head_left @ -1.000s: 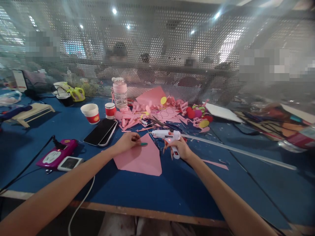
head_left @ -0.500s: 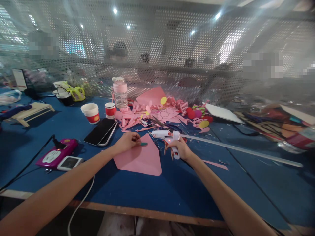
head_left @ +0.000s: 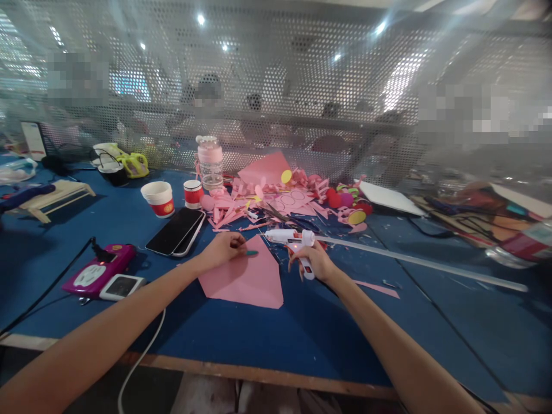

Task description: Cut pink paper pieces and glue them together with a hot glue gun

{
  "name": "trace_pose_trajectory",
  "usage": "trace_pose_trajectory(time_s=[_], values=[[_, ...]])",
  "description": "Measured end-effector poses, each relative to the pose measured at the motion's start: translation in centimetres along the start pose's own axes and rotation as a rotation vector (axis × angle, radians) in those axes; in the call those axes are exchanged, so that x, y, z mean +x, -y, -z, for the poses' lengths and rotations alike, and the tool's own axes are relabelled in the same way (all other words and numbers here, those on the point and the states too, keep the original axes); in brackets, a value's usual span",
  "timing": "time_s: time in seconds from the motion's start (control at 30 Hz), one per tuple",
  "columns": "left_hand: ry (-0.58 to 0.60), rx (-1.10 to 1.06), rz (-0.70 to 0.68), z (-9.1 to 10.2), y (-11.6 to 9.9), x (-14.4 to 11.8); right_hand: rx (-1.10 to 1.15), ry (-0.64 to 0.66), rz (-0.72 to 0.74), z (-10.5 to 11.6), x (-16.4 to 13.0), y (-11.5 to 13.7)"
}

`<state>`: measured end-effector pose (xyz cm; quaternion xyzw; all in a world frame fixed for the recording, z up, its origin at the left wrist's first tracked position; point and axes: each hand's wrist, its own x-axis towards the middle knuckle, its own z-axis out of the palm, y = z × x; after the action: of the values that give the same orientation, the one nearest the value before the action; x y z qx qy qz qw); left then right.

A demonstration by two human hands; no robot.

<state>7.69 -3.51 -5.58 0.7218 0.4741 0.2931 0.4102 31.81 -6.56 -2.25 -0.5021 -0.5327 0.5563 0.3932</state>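
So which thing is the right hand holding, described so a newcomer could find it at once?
Start at the blue table and find the large pink paper sheet near its front edge. Just right of the sheet's top corner, the right hand grips a white glue gun, its nozzle pointing left. It is the only white pistol-shaped tool among the pink paper scraps, with a long clear stick trailing from its back.

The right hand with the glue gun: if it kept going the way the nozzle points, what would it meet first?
Probably the small green piece that the left hand holds on the pink paper; the glue gun in the right hand points leftward, though depth is unclear.
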Motion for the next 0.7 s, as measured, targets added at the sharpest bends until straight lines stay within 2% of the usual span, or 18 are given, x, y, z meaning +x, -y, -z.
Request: trace_pose_trajectory(time_s=[0.3,0.7], values=[[0.003,-0.014,0.004,-0.01,-0.26,-0.21,0.004,0.028,0.013,-0.01,0.16,-0.03],[0.004,-0.010,0.012,0.00,-0.41,-0.23,0.028,-0.012,0.034,0.20,0.24,-0.02]])
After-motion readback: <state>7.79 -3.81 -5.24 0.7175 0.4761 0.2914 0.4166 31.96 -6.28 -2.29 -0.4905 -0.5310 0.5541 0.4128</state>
